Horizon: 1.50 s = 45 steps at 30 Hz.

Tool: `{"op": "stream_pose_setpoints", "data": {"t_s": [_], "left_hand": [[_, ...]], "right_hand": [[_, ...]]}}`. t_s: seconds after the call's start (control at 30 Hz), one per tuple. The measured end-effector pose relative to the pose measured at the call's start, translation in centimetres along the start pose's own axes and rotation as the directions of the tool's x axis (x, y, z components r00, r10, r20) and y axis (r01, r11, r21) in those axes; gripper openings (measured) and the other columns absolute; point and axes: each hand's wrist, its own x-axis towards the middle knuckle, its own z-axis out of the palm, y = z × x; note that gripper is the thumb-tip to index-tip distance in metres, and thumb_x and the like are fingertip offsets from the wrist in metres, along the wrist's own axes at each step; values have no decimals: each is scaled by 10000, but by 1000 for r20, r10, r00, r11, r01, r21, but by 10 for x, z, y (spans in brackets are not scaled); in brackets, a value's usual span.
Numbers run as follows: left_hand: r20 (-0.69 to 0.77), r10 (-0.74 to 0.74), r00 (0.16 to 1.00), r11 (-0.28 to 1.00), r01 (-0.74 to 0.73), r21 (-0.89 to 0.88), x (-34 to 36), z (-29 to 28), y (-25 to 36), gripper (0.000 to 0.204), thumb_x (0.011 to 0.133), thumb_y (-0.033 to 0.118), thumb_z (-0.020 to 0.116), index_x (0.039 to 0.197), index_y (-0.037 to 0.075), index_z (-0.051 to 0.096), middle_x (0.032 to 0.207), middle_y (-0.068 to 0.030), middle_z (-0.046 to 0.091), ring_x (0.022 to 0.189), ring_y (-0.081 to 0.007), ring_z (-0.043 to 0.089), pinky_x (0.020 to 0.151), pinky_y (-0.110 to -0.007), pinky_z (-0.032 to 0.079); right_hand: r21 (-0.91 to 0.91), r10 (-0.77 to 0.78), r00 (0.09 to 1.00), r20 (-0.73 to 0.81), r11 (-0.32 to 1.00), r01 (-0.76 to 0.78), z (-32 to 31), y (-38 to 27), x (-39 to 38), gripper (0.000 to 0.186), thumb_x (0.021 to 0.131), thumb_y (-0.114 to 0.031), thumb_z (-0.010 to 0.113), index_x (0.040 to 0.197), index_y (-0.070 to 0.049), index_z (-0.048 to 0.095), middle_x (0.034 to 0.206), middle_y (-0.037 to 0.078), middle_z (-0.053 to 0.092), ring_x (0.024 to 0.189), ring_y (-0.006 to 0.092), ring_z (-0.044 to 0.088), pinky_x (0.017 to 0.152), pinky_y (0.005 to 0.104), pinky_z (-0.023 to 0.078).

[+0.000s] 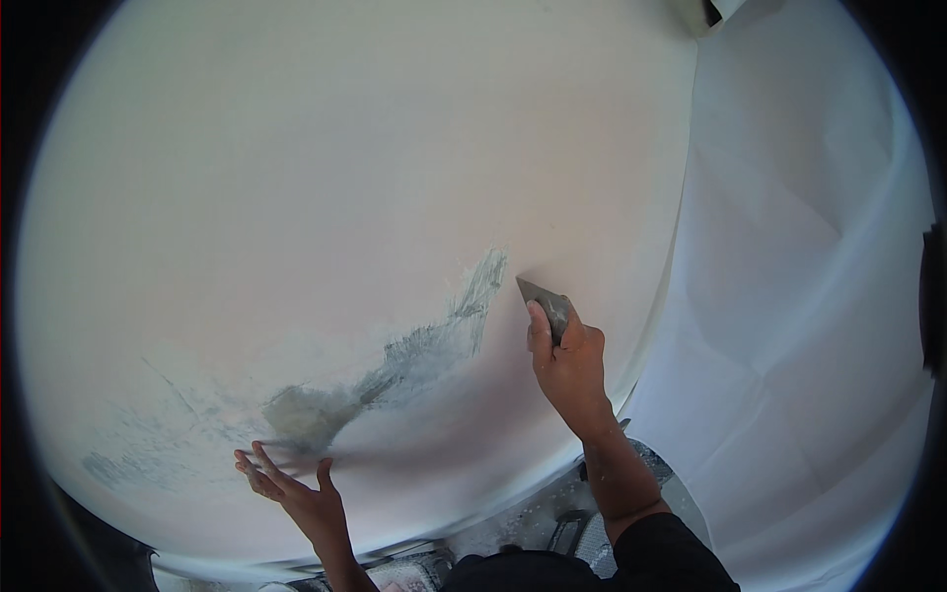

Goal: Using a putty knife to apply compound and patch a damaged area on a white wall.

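Observation:
A broad, pale off-white wall surface [345,178] fills most of the view. Across its lower part runs a rough grey smeared patch [429,347], which rises from lower left toward the middle. My right hand [572,373] is closed around a grey putty knife [548,308], its pointed blade corner up and left, just right of the patch's upper end. Whether the blade touches the surface is hard to tell. Below the patch's lower end, my left hand [304,498] has its fingers spread, the tips at or against the pale surface; that hand holds nothing.
A white sheet [789,296] hangs in folds along the right side, bordering the pale surface's edge. Fainter grey smudges [128,464] mark the lower left. Below, the floor [503,523] is speckled with white bits, with grey patterned items [592,543] near my body.

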Motion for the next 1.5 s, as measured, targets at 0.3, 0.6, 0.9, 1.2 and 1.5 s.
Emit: {"op": "stream_pose_setpoints", "data": {"t_s": [0.3,0.6,0.9,1.2,1.5], "left_hand": [[-6,8,1000,1000,-8,-4,-3,1,0,1032,757,81,803,1566,120,163,1625,-229,55,1502,-428,48,1190,-550,204],[-14,-12,1000,1000,12,9,-2,2,0,1024,754,88,805,1565,123,181,1627,-221,78,1507,-399,68,1191,-526,232],[-34,20,999,1000,-20,-21,-2,4,-2,1028,749,91,809,1567,127,189,1630,-206,73,1506,-398,75,1187,-527,247],[-37,16,999,1000,-16,-1,-5,5,-5,1028,752,95,807,1570,128,184,1633,-206,75,1509,-396,56,1183,-537,241],[-24,27,999,999,-26,32,-4,6,-3,1031,758,104,804,1572,129,172,1631,-213,77,1503,-418,63,1183,-553,229]], "right_hand": [[14,-23,999,-31,1000,23,5,14,-16,268,990,-172,588,1057,87,600,596,170,608,495,295,641,483,355,498],[399,174,984,19,902,-168,-19,-18,-10,220,1019,-150,506,1124,42,492,723,139,643,628,234,666,594,325,509],[261,103,986,128,956,-134,-16,-7,-8,270,1031,-145,456,1237,28,424,763,163,630,619,220,634,565,325,488],[777,279,904,325,465,-423,-3,48,-97,321,1062,-217,374,1366,-118,352,964,79,513,661,95,429,593,262,420],[618,425,771,474,464,-635,-7,77,-155,457,998,-121,555,1424,-88,392,1064,89,513,601,85,539,498,200,457]]}}
